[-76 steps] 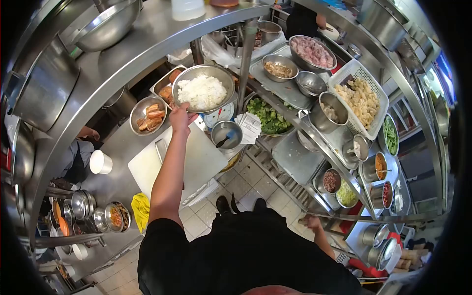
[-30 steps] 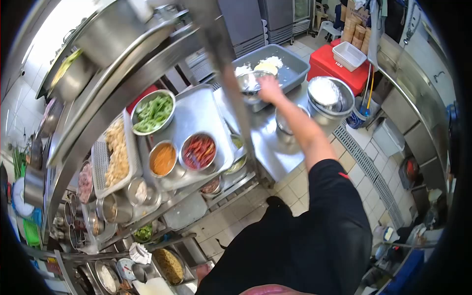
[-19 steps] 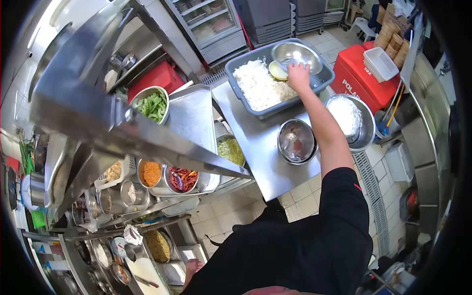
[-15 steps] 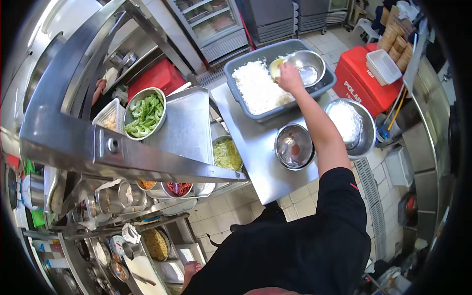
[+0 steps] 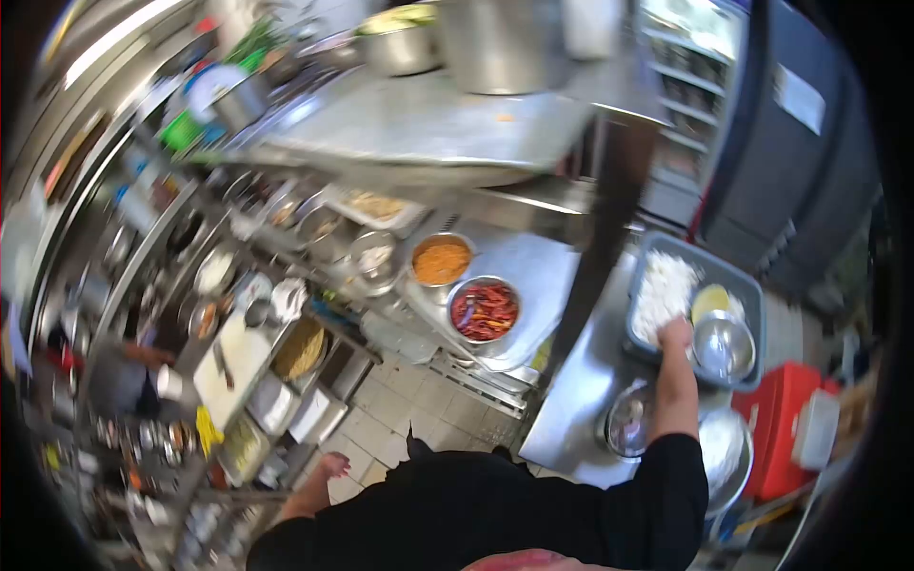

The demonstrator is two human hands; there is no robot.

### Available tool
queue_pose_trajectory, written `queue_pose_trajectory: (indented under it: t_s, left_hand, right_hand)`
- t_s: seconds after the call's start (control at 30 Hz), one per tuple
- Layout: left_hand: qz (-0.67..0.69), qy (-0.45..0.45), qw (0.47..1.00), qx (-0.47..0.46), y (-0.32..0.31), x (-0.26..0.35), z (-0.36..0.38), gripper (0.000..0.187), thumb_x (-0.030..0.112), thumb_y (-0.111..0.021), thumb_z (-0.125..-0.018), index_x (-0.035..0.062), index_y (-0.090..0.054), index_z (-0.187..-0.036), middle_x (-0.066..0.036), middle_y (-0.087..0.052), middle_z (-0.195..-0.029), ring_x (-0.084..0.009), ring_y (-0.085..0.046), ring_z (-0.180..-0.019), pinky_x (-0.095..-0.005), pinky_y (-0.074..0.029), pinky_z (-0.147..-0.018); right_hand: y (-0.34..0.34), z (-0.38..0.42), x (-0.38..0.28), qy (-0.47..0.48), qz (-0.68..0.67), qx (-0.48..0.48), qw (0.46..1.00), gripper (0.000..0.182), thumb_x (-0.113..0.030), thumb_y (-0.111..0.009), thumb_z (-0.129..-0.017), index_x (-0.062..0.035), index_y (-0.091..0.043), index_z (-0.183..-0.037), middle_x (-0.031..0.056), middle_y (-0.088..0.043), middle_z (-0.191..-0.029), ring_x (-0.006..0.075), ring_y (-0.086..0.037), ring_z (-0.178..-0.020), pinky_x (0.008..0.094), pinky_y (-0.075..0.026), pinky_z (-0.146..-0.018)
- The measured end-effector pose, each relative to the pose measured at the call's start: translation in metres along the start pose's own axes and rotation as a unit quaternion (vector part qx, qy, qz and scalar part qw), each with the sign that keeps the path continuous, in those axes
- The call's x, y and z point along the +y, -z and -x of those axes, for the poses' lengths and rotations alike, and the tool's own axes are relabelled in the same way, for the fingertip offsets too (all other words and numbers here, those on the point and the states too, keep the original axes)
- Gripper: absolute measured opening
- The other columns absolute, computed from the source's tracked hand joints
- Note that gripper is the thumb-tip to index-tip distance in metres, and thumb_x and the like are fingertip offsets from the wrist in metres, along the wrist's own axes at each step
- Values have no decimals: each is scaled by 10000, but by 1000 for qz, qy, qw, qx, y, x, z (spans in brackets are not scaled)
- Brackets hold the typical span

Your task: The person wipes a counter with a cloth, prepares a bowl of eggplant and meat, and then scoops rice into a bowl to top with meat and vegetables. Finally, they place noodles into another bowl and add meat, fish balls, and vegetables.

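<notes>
Right hand (image 5: 676, 333) in over the near side of a grey tub (image 5: 748, 297), arm stretched out to the side. Fingers point down at the white rice (image 5: 665, 288) heaped in the tub's left part; from here I cannot tell whether they touch it, nor how wide they stand. Just right of the hand, also in the tub: 1 steel bowl (image 5: 724, 347), with a yellow round piece (image 5: 710, 303) beyond it. Tub sits on a steel table (image 5: 576, 433), sharing it with 1 metal bowl (image 5: 630, 423) near the forearm. Wide, foil-bright bowl (image 5: 724, 462) right of the elbow; red box (image 5: 773, 409) beyond. Left hand (image 5: 333, 464) out low at the other side, above floor tiles (image 5: 376, 414), fingers loosely bent, blurred, spread unclear. On the shelf between: 2 pots, orange shreds (image 5: 441, 260) and red chillies (image 5: 486, 310).
</notes>
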State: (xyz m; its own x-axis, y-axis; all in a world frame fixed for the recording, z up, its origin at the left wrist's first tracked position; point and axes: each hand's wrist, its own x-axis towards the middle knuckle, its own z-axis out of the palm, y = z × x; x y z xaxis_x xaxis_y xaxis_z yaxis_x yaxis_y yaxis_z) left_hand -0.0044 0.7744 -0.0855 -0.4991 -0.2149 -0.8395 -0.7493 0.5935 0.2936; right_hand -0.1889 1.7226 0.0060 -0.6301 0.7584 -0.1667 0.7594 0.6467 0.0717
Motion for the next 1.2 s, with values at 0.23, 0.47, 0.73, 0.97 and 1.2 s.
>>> queue_pose_trajectory:
  t_s: [0.23, 0.47, 0.73, 0.97, 1.2]
  left_hand:
    - [-2, 51, 999, -2, -28, -44, 40, 298, 219, -491, -889, 45, -620, -1095, -71, -673, -985, -189, -652, -765, -357, -532, -616]
    - [8, 107, 994, 0, -36, -71, 63, 367, 287, -463, -902, 39, -603, -1132, -78, -651, -1083, -203, -647, -852, -361, -532, -687]
    - [31, 71, 996, 34, -30, -52, 91, 367, 290, -444, -908, 29, -610, -1104, -89, -657, -1091, -202, -651, -867, -350, -530, -686]
    - [28, 62, 998, 2, -29, -85, 60, 328, 258, -465, -895, 17, -626, -1048, -88, -668, -1038, -193, -652, -816, -347, -531, -632]
    - [280, -66, 952, 104, 24, -88, -6, 217, 160, -523, -859, 23, -616, -999, -104, -668, -917, -192, -636, -685, -300, -499, -547]
  right_hand:
    - [-81, -116, 44, 274, -32, -149, 950, 607, -497, -592, -738, -4, -623, -1091, 241, -584, -1181, 336, -613, -1034, 381, -490, -893]
    - [-6, -42, 52, 179, -133, 19, 975, 568, -305, -744, -665, -16, -537, -1107, 153, -625, -829, 270, -578, -624, 349, -492, -503]
    - [56, -4, 38, -225, -757, -203, 579, 663, -512, -698, -746, -86, -480, -1204, 137, -586, -1027, 192, -597, -601, 204, -476, -430]
    - [54, -3, 35, -9, -913, -315, 257, 379, -342, -533, -869, -33, -540, -1089, 123, -666, -967, 170, -554, -537, 228, -441, -419]
    - [116, 145, 32, 61, -908, -293, 292, 362, -288, -483, -884, 11, -560, -1071, 139, -658, -887, 221, -613, -573, 273, -485, -391]
